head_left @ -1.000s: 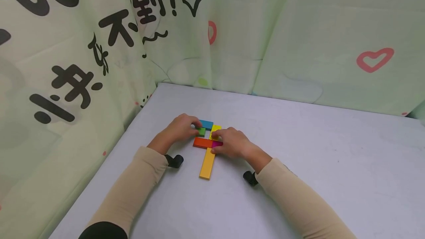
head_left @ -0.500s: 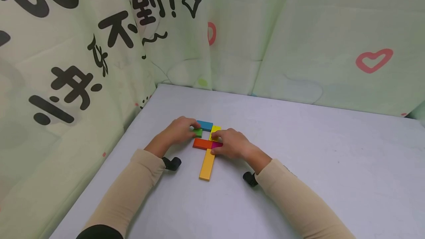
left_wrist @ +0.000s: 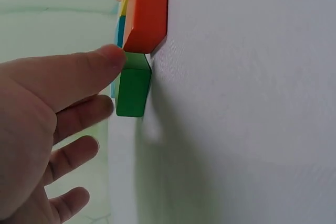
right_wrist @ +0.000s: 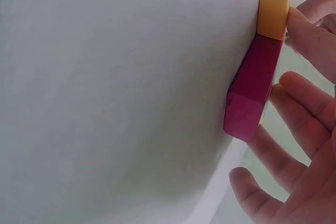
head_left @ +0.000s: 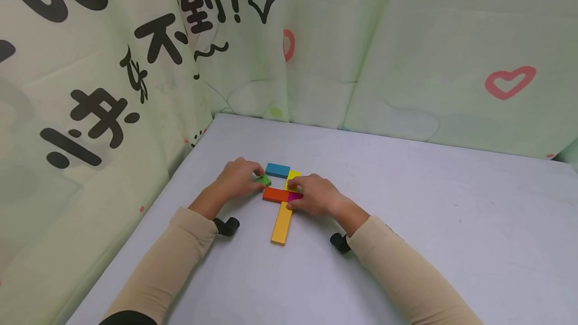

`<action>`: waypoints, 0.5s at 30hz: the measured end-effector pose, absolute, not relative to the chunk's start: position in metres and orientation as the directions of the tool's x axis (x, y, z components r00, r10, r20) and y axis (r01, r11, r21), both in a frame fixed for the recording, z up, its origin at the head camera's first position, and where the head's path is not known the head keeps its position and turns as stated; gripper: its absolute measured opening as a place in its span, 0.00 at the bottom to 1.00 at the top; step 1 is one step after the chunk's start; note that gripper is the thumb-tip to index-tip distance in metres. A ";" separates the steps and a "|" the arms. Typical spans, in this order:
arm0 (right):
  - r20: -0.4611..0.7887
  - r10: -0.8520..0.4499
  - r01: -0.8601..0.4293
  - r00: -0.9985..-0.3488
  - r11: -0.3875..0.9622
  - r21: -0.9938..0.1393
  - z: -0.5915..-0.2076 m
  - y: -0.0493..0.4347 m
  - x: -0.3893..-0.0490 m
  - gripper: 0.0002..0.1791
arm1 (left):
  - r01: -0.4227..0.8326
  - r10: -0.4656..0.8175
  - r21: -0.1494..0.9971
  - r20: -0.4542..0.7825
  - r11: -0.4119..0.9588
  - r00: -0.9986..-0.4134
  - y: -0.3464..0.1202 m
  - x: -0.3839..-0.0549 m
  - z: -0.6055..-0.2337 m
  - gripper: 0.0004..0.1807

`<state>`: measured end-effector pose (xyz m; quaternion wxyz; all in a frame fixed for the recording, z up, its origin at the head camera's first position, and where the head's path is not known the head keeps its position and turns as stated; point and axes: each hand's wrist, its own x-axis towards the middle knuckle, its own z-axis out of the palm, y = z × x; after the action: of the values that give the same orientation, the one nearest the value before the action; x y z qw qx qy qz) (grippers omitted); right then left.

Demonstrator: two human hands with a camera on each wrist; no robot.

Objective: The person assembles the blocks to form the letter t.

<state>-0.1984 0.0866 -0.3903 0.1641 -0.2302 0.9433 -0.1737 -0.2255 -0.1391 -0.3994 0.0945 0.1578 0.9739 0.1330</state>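
A pale green printed curtain [head_left: 406, 54] stands behind and to the left of the white surface [head_left: 406, 239]. My right hand [head_left: 317, 194] is fairly wide, with loosely spread fingers resting over the blocks. My left hand [head_left: 238, 178] is narrow; its load is listed last.

Blocks, longest first: the amber block [head_left: 282, 224] points toward me. The orange block [head_left: 275, 195] lies crosswise beyond its far end. The blue block [head_left: 277, 170] lies crosswise farthest away. The yellow block [head_left: 293, 175] runs from near the blue block's right end toward the magenta block [head_left: 294, 196], which adjoins the orange block's right end. The green block [head_left: 264, 180], pinched between my left thumb and forefinger, sits askew between the left ends of the blue and orange blocks.

Caution: a sideways slip of the left pinch could knock the orange or blue block out of line. Excess pressure from my right fingers could skew the yellow or magenta block.

Limits of view: my right hand covers parts of the yellow and magenta blocks. The left wrist view shows only slivers of blue and yellow. I cannot tell whether the green block touches the orange one or is lifted.
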 end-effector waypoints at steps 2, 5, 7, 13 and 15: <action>-0.231 -0.490 -0.377 -0.841 0.835 -0.400 -0.390 0.087 -0.198 0.30 | 0.297 0.351 0.300 -0.146 0.907 -0.925 -0.140 -0.225 -0.400 0.21; -0.231 -0.490 -0.377 -0.841 0.835 -0.400 -0.390 0.087 -0.198 0.30 | 0.308 0.378 0.334 -0.166 0.891 -0.911 -0.141 -0.224 -0.401 0.22; -0.229 -0.492 -0.379 -0.840 0.834 -0.401 -0.390 0.087 -0.198 0.30 | 0.308 0.384 0.349 -0.175 0.885 -0.906 -0.142 -0.224 -0.402 0.21; -0.228 -0.489 -0.375 -0.842 0.835 -0.403 -0.391 0.087 -0.198 0.30 | 0.277 0.351 0.345 -0.174 0.897 -0.920 -0.143 -0.223 -0.401 0.20; -0.229 -0.487 -0.373 -0.843 0.836 -0.403 -0.391 0.087 -0.198 0.30 | 0.263 0.335 0.341 -0.174 0.902 -0.926 -0.144 -0.222 -0.402 0.19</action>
<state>-0.1982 0.0866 -0.3912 0.1634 -0.2277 0.9440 -0.1743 -0.2222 -0.1444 -0.4016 0.1148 0.1544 0.9685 0.1579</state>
